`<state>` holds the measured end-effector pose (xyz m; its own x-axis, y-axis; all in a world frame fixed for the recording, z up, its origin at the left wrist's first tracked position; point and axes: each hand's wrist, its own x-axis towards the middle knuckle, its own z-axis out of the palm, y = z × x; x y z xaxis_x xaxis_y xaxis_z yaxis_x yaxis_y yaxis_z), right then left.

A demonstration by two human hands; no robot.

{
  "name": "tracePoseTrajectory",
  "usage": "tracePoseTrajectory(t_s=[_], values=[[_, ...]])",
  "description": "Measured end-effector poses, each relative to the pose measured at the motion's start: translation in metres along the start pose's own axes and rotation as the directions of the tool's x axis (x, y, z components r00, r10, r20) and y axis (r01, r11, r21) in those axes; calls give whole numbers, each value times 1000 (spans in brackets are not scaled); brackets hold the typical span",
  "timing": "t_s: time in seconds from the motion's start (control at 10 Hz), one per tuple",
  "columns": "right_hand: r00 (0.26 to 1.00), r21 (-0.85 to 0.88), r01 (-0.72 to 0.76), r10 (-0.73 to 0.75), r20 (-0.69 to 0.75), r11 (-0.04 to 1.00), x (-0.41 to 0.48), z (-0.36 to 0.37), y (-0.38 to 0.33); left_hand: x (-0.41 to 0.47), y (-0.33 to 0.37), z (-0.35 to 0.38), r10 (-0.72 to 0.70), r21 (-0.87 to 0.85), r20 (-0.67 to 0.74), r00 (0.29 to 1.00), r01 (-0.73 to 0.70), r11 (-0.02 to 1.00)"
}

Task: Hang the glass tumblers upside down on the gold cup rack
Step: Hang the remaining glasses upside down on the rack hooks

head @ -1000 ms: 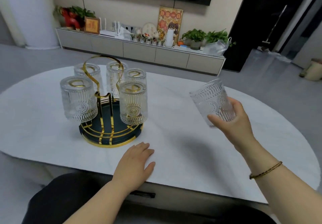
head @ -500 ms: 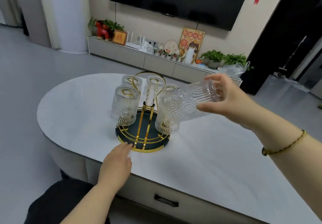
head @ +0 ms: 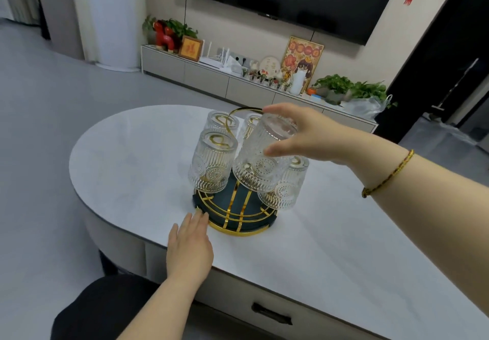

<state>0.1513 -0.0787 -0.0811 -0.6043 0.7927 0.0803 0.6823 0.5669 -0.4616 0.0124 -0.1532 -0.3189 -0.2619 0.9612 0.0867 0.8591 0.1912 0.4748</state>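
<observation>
Placing a tumbler on the rack. Nearest, the left hand (head: 191,247) lies flat and open on the table (head: 330,247), fingertips touching the rack's dark round base (head: 242,223). Above the base, the right hand (head: 304,134) grips an inverted glass tumbler (head: 260,154) by its bottom, tilted, mouth low among the gold prongs. Next it apparently must be righted and lowered over a free prong. Four ribbed, medallion-embossed tumblers (head: 211,162) already hang around the looped handle (head: 239,112).
</observation>
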Motion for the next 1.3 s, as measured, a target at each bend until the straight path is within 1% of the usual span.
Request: tracePoseTrajectory(t_s=[0.3,0.5,0.7,0.9,1.0,1.1,1.2,1.3], values=[[993,-111,-19,31,112,994,16,46,7,0,-6,1,35,-2,35,999,-35,999],[989,-180,-14,40,143,984,20,55,12,-1,-5,3,47,22,48,998,-48,999],[990,-210,-15,44,131,978,17,54,19,0,0,4,68,32,91,994,-71,997],[997,-194,-29,42,63,981,8,55,25,-1,10,4,48,8,114,992,-49,999],[1000,-187,-10,13,16,982,-5,54,29,-8,22,8,48,-25,91,995,-46,999],[986,-116,24,-43,-163,993,-25,55,37,-18,38,12,78,-45,11,997,-78,996],[896,-17,53,-55,-441,998,-52,58,58,-29,55,13,138,-118,-97,986,-149,982],[822,121,-74,130,-555,990,-89,79,90,-33,65,15,223,-184,-92,971,-236,954]])
